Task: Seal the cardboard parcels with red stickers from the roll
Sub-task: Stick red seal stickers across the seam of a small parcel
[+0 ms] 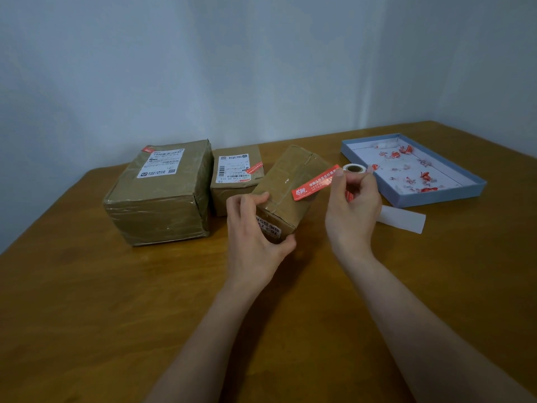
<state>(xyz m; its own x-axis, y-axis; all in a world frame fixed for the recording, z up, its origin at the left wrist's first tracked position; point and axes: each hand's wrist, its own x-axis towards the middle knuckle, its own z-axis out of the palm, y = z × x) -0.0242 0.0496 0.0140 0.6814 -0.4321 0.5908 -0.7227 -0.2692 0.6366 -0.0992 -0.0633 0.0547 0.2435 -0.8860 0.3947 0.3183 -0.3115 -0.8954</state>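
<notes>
Parcels (286, 187): three; red sticker (315, 183) pinched, right hand (353, 205).

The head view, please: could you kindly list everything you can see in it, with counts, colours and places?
table: one, brown wood, under everything.
large parcel: one, brown cardboard, white label and red sticker on top, far left.
middle parcel: one, brown, label and red sticker on top, behind centre.
tilted parcel: one, brown, centre, gripped.
red sticker: one, loose, above the tilted parcel.
sticker roll: one, white, behind the right hand.
tray: one, blue rim, white inside with red scraps, far right.
backing strip: one, white, beside the tray.
left hand: grips the tilted parcel.
right hand: pinches the red sticker.
</notes>
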